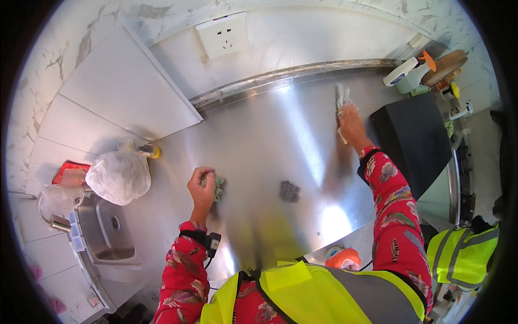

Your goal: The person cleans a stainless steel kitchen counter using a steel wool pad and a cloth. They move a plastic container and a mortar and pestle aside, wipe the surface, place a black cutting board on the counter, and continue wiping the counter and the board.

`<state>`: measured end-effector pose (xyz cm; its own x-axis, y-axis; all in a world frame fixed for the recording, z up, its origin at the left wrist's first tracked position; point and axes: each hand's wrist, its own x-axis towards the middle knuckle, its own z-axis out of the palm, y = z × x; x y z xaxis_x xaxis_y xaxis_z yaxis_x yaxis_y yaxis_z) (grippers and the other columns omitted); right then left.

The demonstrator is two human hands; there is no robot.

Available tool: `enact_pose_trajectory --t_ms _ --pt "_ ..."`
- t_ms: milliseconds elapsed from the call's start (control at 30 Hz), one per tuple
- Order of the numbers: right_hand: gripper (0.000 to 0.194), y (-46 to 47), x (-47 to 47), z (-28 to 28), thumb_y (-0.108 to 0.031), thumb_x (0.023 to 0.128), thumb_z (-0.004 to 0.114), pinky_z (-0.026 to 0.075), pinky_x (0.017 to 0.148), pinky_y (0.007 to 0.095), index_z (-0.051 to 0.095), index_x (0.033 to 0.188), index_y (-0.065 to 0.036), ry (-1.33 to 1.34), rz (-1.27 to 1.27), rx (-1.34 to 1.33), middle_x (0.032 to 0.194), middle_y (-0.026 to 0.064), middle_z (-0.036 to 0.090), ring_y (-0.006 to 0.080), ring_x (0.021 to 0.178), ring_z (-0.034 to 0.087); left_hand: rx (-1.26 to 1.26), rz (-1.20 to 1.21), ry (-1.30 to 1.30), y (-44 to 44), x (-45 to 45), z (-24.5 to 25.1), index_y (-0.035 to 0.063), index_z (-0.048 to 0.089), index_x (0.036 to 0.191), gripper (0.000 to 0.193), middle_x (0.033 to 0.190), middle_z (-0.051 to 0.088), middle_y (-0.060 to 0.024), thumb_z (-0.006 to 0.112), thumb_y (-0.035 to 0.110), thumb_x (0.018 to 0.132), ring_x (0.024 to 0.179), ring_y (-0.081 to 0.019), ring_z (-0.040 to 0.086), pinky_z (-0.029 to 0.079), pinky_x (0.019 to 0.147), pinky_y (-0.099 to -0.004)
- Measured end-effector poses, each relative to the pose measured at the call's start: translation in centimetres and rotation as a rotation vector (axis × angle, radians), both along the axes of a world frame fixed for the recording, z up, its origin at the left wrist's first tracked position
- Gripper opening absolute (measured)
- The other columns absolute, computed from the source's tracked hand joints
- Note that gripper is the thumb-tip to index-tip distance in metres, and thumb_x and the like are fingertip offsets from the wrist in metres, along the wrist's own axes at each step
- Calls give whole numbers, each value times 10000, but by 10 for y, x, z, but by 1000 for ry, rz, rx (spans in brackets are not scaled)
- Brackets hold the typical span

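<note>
My right hand (pixel 353 123) reaches towards the back right of a stainless steel countertop (pixel 251 137), its fingers closed on a whitish cloth (pixel 343 95) that lies against the metal. At the left, my left hand (pixel 202 189) rests on the counter with fingers curled round a crumpled green cloth (pixel 219 188). Between the hands, nearer the front edge, lies a grey steel wool scouring pad (pixel 289 191), touched by neither hand.
A black box-shaped object (pixel 410 137) stands right of my right hand, with spray bottles (pixel 412 77) behind it. To the left are a white plastic bag (pixel 118 177), a yellow-capped jar (pixel 150 150) and a steel sink (pixel 107 227). Another person's yellow vest (pixel 463 255) shows at lower right.
</note>
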<state>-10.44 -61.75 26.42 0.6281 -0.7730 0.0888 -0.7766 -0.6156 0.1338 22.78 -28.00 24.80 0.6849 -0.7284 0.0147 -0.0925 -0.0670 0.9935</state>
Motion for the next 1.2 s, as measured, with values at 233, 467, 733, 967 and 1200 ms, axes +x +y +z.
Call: enact_pose_trajectory --t_ms 233,467,733,967,1200 --pt "482 94 119 -62 -212 931 420 151 1149 459 376 1359 3 -186 789 399 1471 228 271 350 1391 213 -16 -4 -31 -1 -1 -1 -7 590 913 82 810 604 -48 570 51 858 678 -99 583 537 540 -250" --pt "448 50 -9 20 -159 933 396 232 1121 431 402 1356 -10 -52 239 127 1417 215 374 336 1334 336 2 1 -11 -1 -1 -2 -8 594 913 91 811 605 -45 578 62 856 687 -99 583 535 541 -249" --pt "378 54 18 -19 -244 851 587 269 1091 455 595 1155 -20 -488 247 258 1327 205 489 367 1280 407 11 31 -188 -2 2 -11 2 599 887 73 788 605 -33 590 63 849 683 -90 578 530 531 -245" --pt "239 16 -1 -18 -221 742 703 347 1048 394 726 964 -136 -583 -189 159 1267 165 560 332 1220 484 10 23 -102 -1 0 -8 -1 601 892 80 788 607 -33 590 63 845 674 -92 579 525 535 -243" --pt "166 20 28 -37 -261 631 777 378 990 405 730 761 -170 -871 -89 161 1196 108 607 296 1155 518 -4 25 -84 -3 -2 -3 -6 600 897 88 780 598 -29 587 61 842 659 -87 577 517 539 -238"
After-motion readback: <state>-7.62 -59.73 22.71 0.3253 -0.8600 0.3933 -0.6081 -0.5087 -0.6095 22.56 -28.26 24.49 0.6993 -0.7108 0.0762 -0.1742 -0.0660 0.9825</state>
